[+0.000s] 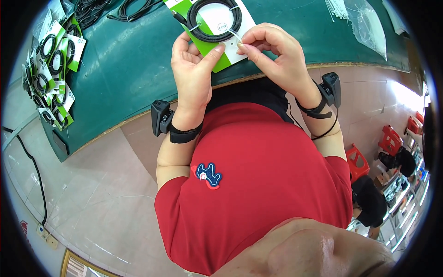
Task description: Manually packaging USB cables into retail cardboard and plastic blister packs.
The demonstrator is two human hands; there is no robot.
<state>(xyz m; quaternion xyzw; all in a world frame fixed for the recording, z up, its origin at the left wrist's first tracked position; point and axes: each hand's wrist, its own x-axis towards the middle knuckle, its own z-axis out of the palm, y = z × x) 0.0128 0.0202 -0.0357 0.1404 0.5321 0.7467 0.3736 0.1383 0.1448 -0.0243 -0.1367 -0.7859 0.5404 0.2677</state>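
A green and white backing card is held up at the near edge of the table, with a coiled black braided cable on its face. White cable ties bind the coil to the card at several spots. My left hand grips the card's lower left side, thumb on the front and fingers behind. At the coil's lower right, my right hand pinches the loose end of a white cable tie between thumb and forefinger. The card's top runs out of the picture.
The green table bears a pile of carded cables at its left end and loose black cables at the back. White cable ties and a clear plastic bag lie at the right. Red stools stand behind.
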